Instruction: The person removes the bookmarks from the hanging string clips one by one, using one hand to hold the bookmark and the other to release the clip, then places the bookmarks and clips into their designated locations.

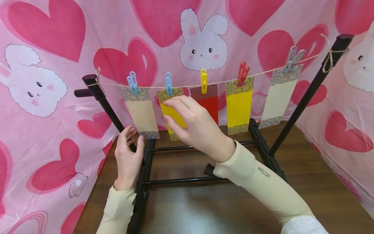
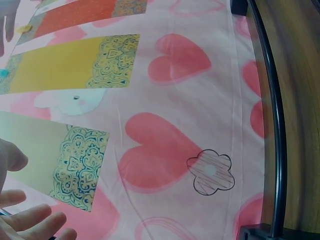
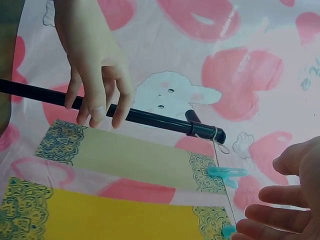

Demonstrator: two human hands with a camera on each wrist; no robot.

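A string (image 1: 112, 85) runs between two black posts, and several patterned-edge paper strips hang from it by clothespins. My left hand (image 1: 128, 157) is at the left post (image 1: 109, 110), fingers loosely bent, near the lower end of the cream strip (image 1: 142, 117); whether it touches the post I cannot tell. My right hand (image 1: 200, 126) hovers, fingers apart and holding nothing, before a yellow strip (image 1: 167, 110) and a red strip (image 1: 214, 110), partly hiding both. Blue clothespins (image 1: 133, 85) hold the cream and this yellow strip; a yellow clothespin (image 1: 204, 83) holds the red.
Farther right hang another yellow strip (image 1: 239, 110) under a red clothespin (image 1: 242, 74) and a white strip (image 1: 277, 100) under a grey clothespin (image 1: 291, 60). The black frame's crossbars (image 1: 181, 180) lie low over the wooden table (image 1: 187, 208). A pink heart-and-rabbit cloth (image 1: 169, 58) stands behind.
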